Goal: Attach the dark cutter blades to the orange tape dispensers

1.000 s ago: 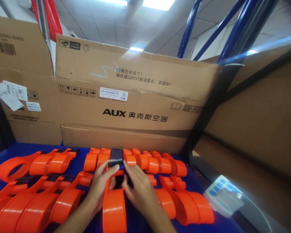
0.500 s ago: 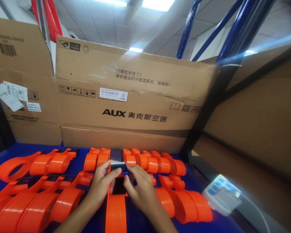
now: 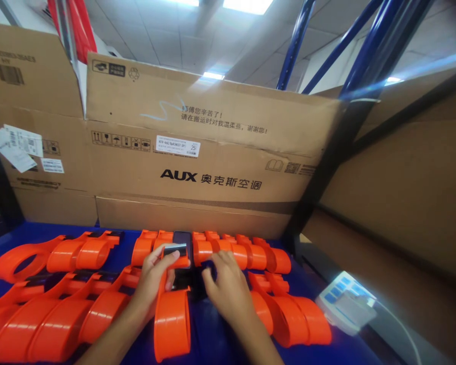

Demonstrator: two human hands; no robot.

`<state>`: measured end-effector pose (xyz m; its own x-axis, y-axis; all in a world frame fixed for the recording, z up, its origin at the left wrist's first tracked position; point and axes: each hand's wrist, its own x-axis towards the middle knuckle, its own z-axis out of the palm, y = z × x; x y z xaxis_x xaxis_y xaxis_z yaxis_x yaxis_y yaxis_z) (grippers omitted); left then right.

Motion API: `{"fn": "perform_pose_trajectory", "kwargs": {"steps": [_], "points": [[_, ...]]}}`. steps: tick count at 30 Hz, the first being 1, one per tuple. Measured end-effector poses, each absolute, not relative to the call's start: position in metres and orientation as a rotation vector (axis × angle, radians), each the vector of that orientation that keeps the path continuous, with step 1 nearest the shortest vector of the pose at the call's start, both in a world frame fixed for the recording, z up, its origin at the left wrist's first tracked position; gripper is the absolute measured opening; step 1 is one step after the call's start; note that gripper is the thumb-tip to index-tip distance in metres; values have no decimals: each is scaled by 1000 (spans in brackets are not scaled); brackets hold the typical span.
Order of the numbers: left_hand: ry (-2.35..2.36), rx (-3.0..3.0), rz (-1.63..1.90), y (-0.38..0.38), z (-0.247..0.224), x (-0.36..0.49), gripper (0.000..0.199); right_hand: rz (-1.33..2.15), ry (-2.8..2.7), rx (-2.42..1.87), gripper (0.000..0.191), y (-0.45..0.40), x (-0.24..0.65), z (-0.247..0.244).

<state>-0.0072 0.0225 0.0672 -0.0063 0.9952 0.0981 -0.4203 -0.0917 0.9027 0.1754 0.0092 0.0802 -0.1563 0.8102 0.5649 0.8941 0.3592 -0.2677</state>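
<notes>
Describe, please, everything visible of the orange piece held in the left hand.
The orange piece looks like glossy plastic. Its wide curved loop is nearest the wearer, and a neck joins it to the upper end, where the left hand grips it. There, a black strip with a pale, toothed-looking edge lies partly under the thumb. The right hand is apart; whether the loop touches the blue surface is unclear.

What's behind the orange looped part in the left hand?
A dark rectangular object: its upper area and right edge show. The orange looped part, its black piece and the left hand cover its lower left, which can't be seen.
</notes>
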Motion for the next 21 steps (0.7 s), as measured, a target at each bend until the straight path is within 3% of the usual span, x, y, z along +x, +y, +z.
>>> {"fn": "perform_pose_trajectory", "kwargs": {"steps": [9,13,16,21], "points": [[852,980,1444,21,63,-4,30,-223,-2080,-1576,11,7,178,80],[890,1045,1399,24,58,-3,34,-45,-1914,-1293,13,4,176,85],[888,1081,1345,26,52,-3,37,104,-1909,-1027,24,2,172,87],[865,1101,1315,29,47,-3,42,183,-2014,-939,32,2,170,85]]}}
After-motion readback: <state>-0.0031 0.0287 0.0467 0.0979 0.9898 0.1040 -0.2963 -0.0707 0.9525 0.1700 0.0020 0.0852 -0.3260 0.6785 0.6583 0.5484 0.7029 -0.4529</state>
